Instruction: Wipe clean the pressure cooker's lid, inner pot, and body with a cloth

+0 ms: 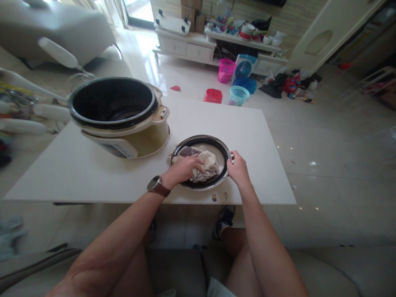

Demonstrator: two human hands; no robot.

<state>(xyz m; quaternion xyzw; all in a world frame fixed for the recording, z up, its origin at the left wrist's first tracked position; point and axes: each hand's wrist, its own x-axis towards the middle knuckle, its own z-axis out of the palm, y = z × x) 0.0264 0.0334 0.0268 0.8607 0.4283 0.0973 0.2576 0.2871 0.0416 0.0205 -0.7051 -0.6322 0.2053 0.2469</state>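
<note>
A round lid (222,178) with a dark ring and shiny metal rim lies inner side up on the white table. My left hand (185,168), with a watch on its wrist, presses a crumpled pale and dark cloth (208,164) against the inside of the lid, fingers closed over it. On the lid's right edge, my right hand (238,168) grips the rim between thumb and fingers. To the left stands a cream electric cooker (148,138) without its lid, its dark inner pot (113,101) showing.
The white table (247,136) bears small stickers (214,197) at its near edge. White-handled utensils (58,53) stick up left of the cooker. Beyond the table are a red stool (213,95), a blue basket (238,95) and a pink basket (227,70) on the tiled floor.
</note>
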